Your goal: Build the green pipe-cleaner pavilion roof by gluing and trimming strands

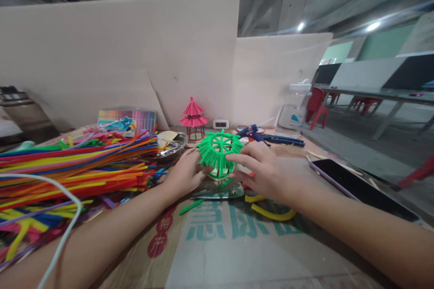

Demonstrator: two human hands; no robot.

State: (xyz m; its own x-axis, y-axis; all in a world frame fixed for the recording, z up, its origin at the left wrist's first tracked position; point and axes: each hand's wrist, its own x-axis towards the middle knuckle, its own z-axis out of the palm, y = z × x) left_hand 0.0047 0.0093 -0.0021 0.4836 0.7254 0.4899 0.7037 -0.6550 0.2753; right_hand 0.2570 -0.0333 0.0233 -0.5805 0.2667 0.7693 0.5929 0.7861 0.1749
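I have both hands gathered around the green fuzzy-wire piece [219, 159], which sits upright near the middle of the table [210, 262], over a shiny, see-through base [217, 195]. My left hand [183, 172] curves about its left edge with the thumb toward the front, but the fingertips are hidden, so I can't tell how firmly it grips. My right hand [261, 168] is half curled at the right side, forefinger against the strips; from my station I cannot tell whether it pinches one or merely rests there. For this handling, I judge it best to let the left hand steady the lower frame while the right works one strip at a time, with light pressure, since the spokes on top look bendable and the fringe could flatten. I'd keep both wrists low so the ring stays level, and mind the right forearm near the phone [364, 187] and the curved yellow strip [273, 213]. The blue glue gun [250, 132] lies just behind.
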